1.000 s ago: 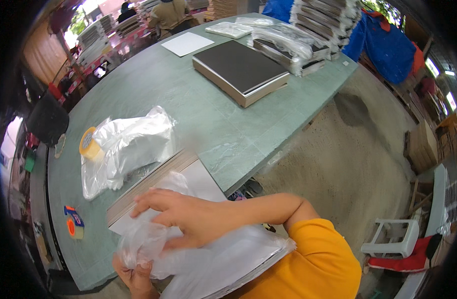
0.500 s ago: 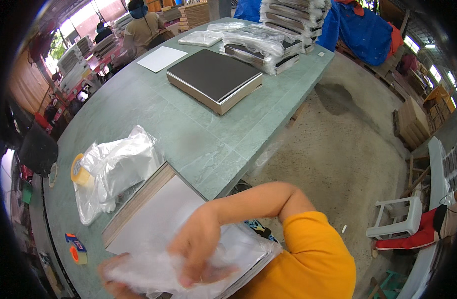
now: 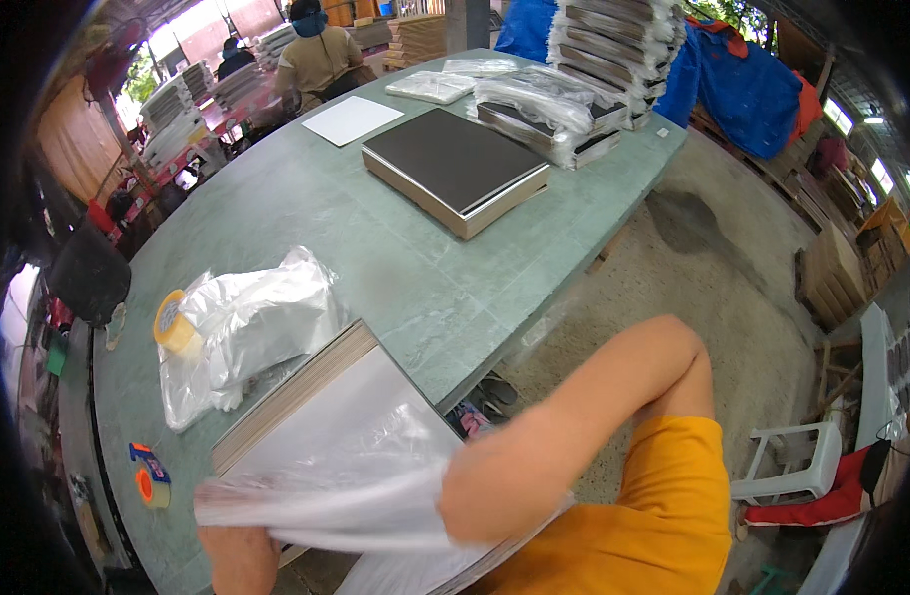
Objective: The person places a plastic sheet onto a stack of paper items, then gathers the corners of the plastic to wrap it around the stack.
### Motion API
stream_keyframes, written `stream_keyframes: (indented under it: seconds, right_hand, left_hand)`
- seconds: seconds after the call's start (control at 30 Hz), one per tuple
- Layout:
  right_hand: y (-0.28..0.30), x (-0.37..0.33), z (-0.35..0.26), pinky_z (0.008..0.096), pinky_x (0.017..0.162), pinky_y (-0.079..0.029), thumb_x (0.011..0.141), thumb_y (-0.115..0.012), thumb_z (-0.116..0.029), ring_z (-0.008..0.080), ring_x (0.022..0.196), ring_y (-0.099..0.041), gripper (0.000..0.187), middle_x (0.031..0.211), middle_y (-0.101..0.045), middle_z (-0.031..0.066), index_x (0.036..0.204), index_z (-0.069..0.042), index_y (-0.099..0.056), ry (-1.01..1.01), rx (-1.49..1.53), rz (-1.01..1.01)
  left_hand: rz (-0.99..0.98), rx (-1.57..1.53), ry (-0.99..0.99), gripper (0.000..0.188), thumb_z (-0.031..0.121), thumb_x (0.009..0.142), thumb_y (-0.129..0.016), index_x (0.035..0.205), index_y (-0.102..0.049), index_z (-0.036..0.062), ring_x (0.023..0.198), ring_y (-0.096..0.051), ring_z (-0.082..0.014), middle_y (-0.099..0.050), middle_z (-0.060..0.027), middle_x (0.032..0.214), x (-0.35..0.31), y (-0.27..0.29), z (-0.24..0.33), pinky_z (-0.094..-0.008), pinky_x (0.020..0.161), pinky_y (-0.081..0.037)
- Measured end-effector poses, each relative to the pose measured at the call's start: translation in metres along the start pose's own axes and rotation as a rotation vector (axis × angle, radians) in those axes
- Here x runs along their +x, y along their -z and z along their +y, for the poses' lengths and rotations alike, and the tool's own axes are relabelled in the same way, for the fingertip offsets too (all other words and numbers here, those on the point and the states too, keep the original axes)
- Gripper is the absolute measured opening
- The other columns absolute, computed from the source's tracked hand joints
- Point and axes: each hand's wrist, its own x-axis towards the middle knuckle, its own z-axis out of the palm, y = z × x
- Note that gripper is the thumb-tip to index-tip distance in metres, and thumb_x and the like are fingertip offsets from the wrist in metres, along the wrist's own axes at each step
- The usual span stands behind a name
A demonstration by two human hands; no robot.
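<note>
A clear plastic bag is stretched between my two hands over the near end of a thick stack of boards with a pale top face. My left hand is closed on the bag's left end, by the stack's near left corner. At the bag's other end my right hand grips the plastic, its fingers blurred and partly hidden. Close to my body, below the right hand, lies a plastic-wrapped bundle. Left of the stack is a pile of clear plastic bags with a tape roll on it.
An orange-and-blue tape dispenser sits at the left of the green table. Farther off are a dark-topped board stack, a white sheet and tall wrapped stacks. Two people work beyond. A white stool stands right.
My right hand has moved right and away from the left, drawing the crumpled plastic out into a taut span. The right elbow has lifted outward. The whole view has shifted slightly.
</note>
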Motion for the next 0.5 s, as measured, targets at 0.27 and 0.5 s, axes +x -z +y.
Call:
stream_keyframes:
  seconds: [0.27, 0.5]
  right_hand:
    - [0.01, -0.004, 0.042, 0.0427, 0.086, -0.041, 0.066, -0.055, -0.009, 0.029, 0.084, -0.059, 0.022, 0.084, -0.06, 0.0162, 0.083, 0.003, -0.057, -0.734, -0.886, 0.157]
    - [0.024, 0.004, 0.013, 0.0382, 0.077, -0.045, 0.064, -0.058, -0.011, 0.0247, 0.073, -0.059, 0.022, 0.074, -0.058, 0.0087, 0.083, 0.0, -0.058, -0.682, -0.537, -0.268]
  left_hand:
    - [-0.536, -0.246, -0.083, 0.038, 0.019, 0.068, -0.06, 0.099, -0.055, -0.0023, 0.07, -0.06, -0.026, -0.062, -0.0158, 0.087, 0.018, 0.054, 0.04, -0.0378, 0.062, -0.047]
    - [-0.391, -0.033, 0.078, 0.03, 0.011, 0.058, -0.064, 0.086, -0.06, 0.0046, 0.066, -0.057, -0.0289, -0.059, -0.011, 0.071, 0.01, 0.018, 0.026, -0.0378, 0.061, -0.043]
